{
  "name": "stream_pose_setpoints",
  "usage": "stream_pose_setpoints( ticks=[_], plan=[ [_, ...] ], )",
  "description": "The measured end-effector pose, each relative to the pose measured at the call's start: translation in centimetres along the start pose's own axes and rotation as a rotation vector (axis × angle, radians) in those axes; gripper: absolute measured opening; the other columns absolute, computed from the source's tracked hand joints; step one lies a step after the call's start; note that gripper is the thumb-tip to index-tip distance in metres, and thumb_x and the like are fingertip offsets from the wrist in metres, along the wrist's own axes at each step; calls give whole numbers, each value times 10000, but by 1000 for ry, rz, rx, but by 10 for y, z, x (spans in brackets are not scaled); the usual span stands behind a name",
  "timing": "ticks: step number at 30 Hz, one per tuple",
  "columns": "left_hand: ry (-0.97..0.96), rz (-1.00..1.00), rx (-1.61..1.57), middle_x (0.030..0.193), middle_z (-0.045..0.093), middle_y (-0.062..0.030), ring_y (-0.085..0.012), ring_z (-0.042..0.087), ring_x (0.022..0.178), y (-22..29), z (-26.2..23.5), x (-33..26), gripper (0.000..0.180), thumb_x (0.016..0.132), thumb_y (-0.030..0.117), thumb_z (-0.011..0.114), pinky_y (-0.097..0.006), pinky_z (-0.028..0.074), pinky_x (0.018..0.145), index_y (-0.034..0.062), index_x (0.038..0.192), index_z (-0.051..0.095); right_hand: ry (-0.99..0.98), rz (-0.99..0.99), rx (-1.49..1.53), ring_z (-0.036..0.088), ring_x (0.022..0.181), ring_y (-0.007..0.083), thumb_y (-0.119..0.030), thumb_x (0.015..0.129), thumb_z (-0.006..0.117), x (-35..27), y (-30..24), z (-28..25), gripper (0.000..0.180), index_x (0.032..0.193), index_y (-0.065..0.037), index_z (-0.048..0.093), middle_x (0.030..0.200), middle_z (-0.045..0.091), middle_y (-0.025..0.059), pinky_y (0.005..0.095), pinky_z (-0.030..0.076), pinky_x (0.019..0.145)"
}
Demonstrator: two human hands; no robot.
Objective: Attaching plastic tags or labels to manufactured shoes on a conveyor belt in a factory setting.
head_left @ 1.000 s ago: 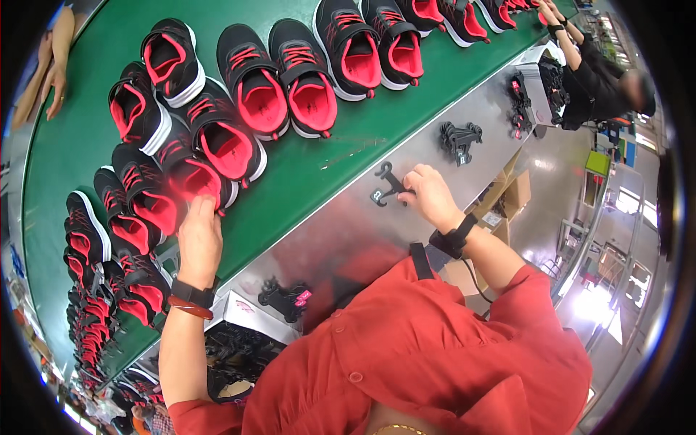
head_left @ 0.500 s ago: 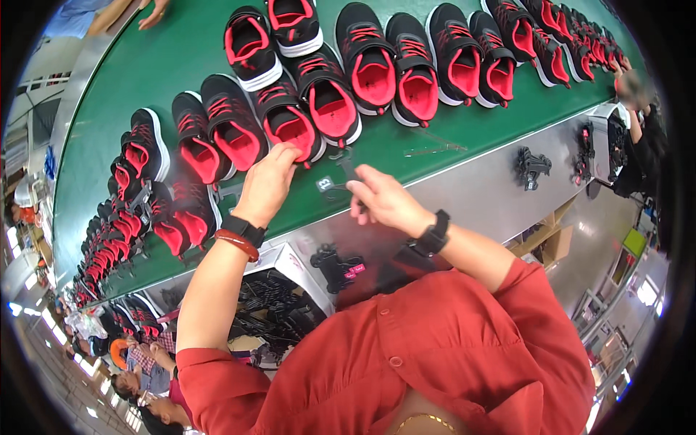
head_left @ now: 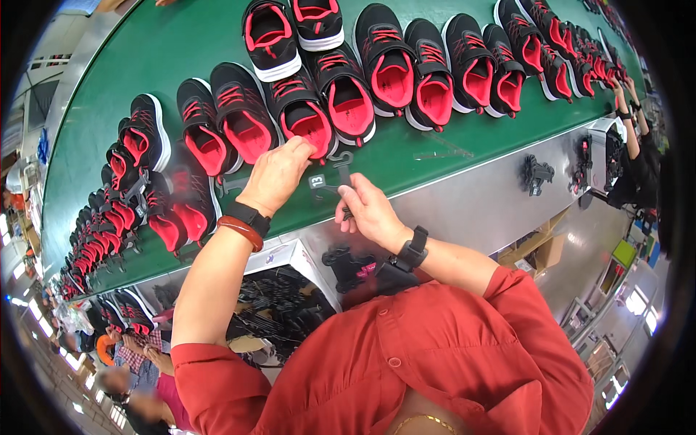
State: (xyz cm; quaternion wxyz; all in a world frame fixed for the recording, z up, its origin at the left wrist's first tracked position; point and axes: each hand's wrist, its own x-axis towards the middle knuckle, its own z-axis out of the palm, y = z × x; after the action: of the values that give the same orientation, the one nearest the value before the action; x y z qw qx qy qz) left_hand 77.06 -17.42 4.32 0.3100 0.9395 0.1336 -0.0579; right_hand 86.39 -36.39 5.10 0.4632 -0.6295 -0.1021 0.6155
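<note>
My left hand (head_left: 278, 177) is closed in a pinch on the heel of a black shoe (head_left: 308, 125) with a pink-red lining and laces. In my right hand (head_left: 371, 212) is a black plastic shoe hanger (head_left: 344, 172), its hooked end pointing up toward the shoes and a small size tag at its left side. Fingers hide the hanger's lower part. The hanger's hook is just below the heels of the shoes and apart from my left hand. A matching black shoe (head_left: 351, 105) stands to the right of the pinched one.
Rows of matching shoes (head_left: 391, 80) line the green table (head_left: 464, 145), two stacked on top of others (head_left: 272, 36). Below its metal edge, a white box (head_left: 293, 264) holds many black hangers (head_left: 272, 308). More hangers (head_left: 538, 174) hang on the table's side. Other people work at both ends.
The view has shifted, so the shoes appear slightly farther right. My left hand keeps its pinch on the shoe's heel; my right hand still holds the hanger, now more upright.
</note>
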Motion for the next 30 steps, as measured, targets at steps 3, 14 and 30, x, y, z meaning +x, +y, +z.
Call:
stream_pose_setpoints(
  ticks=[3, 14, 30],
  plan=[
    [10, 11, -3, 1007, 608, -98, -325, 631, 903, -2, 0, -1, 248, 795, 36, 666, -416, 529, 733, 48, 1032, 593, -7, 43, 37, 588, 523, 111, -217, 1037, 427, 2, 2, -3, 191, 1005, -29, 415, 706, 633, 85, 235, 458, 451],
    [-13, 134, 146, 1214, 560, -141, -302, 662, 852, 4, -10, -6, 592, 814, 23, 571, -419, 565, 685, 191, 1372, 463, -356, -129, -439, 619, 550, 212, -311, 1014, 460, 29, -34, -23, 339, 817, -40, 512, 552, 608, 76, 358, 468, 592],
    [-168, -361, -128, 997, 579, -206, -415, 597, 955, 42, -17, -7, 447, 731, -93, 528, -501, 471, 816, 64, 1146, 580, -69, -923, -1404, 557, 824, 286, -165, 718, 729, 62, -81, -89, 230, 874, -95, 575, 845, 538, 84, 395, 497, 676]
  ],
)
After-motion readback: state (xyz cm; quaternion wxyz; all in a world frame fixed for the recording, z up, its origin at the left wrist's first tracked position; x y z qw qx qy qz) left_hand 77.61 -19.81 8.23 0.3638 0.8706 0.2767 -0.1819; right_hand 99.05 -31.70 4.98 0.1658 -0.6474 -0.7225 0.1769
